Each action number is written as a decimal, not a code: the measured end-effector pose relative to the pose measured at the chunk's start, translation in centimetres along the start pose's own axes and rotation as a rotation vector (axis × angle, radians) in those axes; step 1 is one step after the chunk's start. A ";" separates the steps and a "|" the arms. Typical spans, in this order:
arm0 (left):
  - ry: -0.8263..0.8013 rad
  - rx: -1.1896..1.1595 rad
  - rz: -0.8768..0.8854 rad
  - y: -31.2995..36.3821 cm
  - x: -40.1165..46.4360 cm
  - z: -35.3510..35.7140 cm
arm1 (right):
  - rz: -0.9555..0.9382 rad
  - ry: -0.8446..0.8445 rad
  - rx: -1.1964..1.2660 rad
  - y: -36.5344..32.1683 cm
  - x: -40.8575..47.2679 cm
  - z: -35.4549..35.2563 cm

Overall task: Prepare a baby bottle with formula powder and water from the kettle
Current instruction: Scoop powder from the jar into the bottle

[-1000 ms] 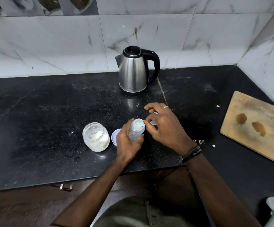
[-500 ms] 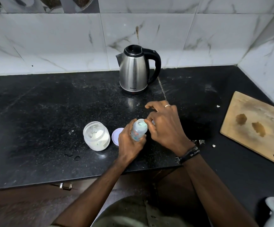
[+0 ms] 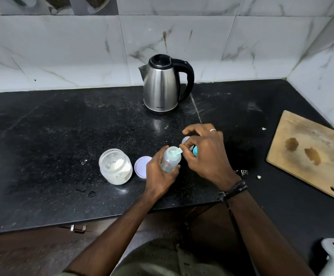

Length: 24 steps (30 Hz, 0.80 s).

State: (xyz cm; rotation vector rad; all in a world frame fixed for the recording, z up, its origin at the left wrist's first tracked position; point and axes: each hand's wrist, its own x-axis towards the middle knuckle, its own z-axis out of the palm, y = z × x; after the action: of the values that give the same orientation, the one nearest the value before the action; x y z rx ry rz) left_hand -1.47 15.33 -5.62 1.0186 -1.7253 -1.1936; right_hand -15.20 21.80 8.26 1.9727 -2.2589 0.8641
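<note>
Now tipped into the bottle [image 3: 171, 159] held by the left hand [image 3: 160, 174], a scoop [image 3: 177, 152] sits pinched in right-hand fingers [image 3: 188, 145].

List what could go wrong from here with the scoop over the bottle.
1. The left hand holds the baby bottle tilted; powder from the small scoop in the right hand may miss the narrow mouth and land on the counter.
2. The powder jar stands open, its lid beside it, near the left forearm; a bump could tip it.
</note>
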 end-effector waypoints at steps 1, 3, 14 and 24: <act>0.000 -0.011 0.006 0.2 0.0 0.1 | 0.037 0.011 0.027 0.2 0.0 -0.2; 0.005 -0.042 0.014 0.8 -0.1 0.3 | 0.088 0.058 0.090 0.8 0.1 -0.4; -0.003 -0.091 -0.021 1.6 0.3 2.3 | 0.281 0.106 0.319 4.0 -0.2 -1.8; -0.042 -0.081 -0.087 0.3 0.6 3.9 | 0.421 0.145 0.505 6.0 -0.7 -1.1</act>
State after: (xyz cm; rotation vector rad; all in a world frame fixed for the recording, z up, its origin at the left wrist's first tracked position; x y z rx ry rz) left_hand -5.28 16.15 -6.17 1.0352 -1.6652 -1.3374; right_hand -20.93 23.22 6.59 1.5002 -2.5965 1.7020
